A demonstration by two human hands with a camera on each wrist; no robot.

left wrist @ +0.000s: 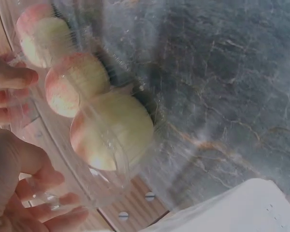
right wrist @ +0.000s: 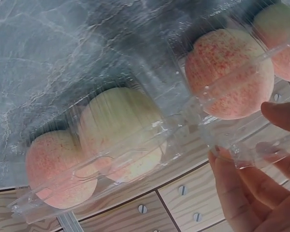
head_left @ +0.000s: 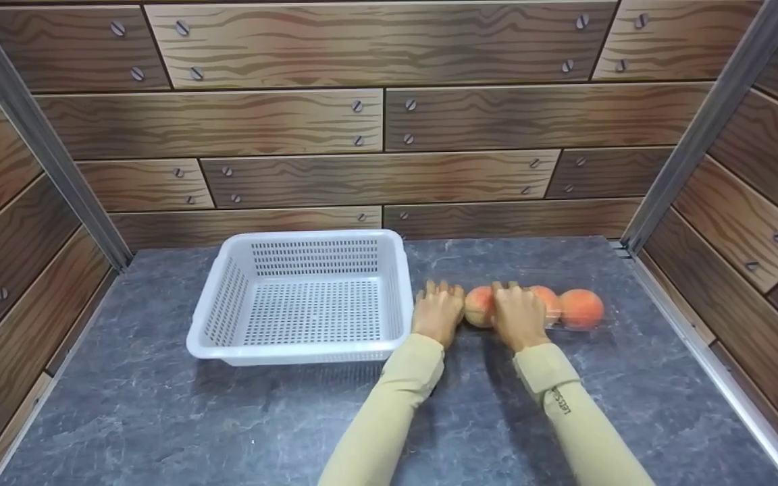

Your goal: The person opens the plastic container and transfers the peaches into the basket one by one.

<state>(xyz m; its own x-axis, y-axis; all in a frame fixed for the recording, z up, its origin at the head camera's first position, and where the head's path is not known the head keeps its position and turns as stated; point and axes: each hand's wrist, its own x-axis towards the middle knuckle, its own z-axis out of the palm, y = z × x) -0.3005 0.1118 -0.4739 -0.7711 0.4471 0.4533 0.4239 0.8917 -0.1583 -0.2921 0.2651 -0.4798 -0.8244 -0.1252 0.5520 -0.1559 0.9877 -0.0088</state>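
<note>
Several peaches (head_left: 581, 308) lie in a row inside clear plastic packaging (right wrist: 135, 159) on the right of the table. My left hand (head_left: 437, 312) is at the row's left end, beside the basket; the left wrist view shows its thumb and fingers curled at the edge of the plastic. My right hand (head_left: 519, 312) is over the middle of the row and hides part of it. In the right wrist view its thumb and fingers pinch a clear plastic edge, next to a speckled red peach (right wrist: 229, 72). Another two peaches sit farther left there, past a gap.
A white perforated plastic basket (head_left: 301, 352) stands left of my hands, with nothing in it. The dark marbled table (head_left: 159, 418) is bounded by wood-patterned walls (head_left: 294, 121) at the back and both sides, with grey metal posts (head_left: 693, 128) at the corners.
</note>
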